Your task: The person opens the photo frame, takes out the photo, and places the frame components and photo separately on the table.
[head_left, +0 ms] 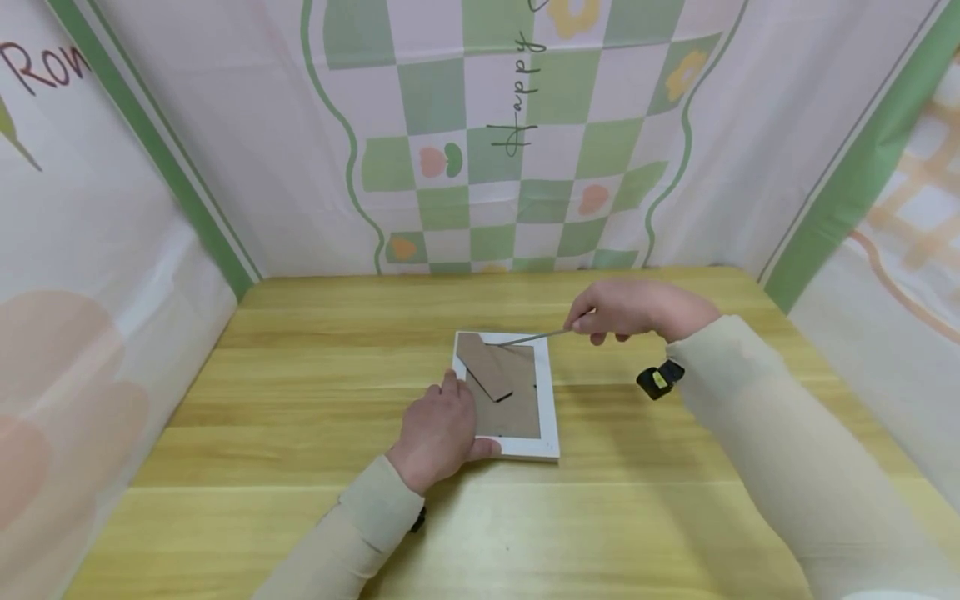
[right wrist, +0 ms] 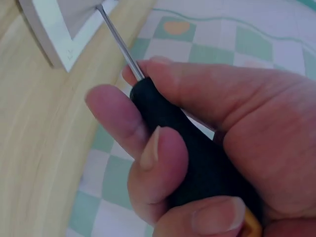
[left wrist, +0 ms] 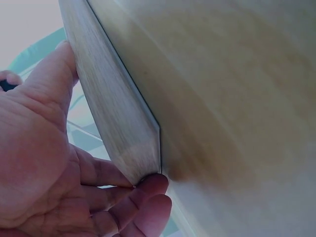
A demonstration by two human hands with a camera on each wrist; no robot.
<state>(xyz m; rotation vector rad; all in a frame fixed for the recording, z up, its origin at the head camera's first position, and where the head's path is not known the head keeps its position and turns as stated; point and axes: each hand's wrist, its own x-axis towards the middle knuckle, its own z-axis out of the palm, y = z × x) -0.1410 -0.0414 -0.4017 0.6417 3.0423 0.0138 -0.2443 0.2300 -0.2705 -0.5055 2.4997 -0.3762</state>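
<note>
A white picture frame (head_left: 549, 408) lies face down on the table, its brown backing board (head_left: 517, 421) and slanted easel stand (head_left: 486, 367) facing up. My left hand (head_left: 437, 429) holds the frame by its near left corner, thumb along the near edge, fingers at the left side. In the left wrist view those fingers curl round the frame's corner (left wrist: 133, 158). My right hand (head_left: 630, 308) grips a screwdriver (right wrist: 168, 133) by its black handle, coming from the right. Its thin metal shaft (head_left: 536, 337) reaches the far edge of the backing board, where the tip appears to touch.
The wooden table (head_left: 337, 333) extends around the frame on all sides. A cloth (head_left: 517, 200) with green checks hangs behind the table's far edge, and light cloth panels flank it left and right. A black strap piece (head_left: 660, 379) hangs at the right cuff.
</note>
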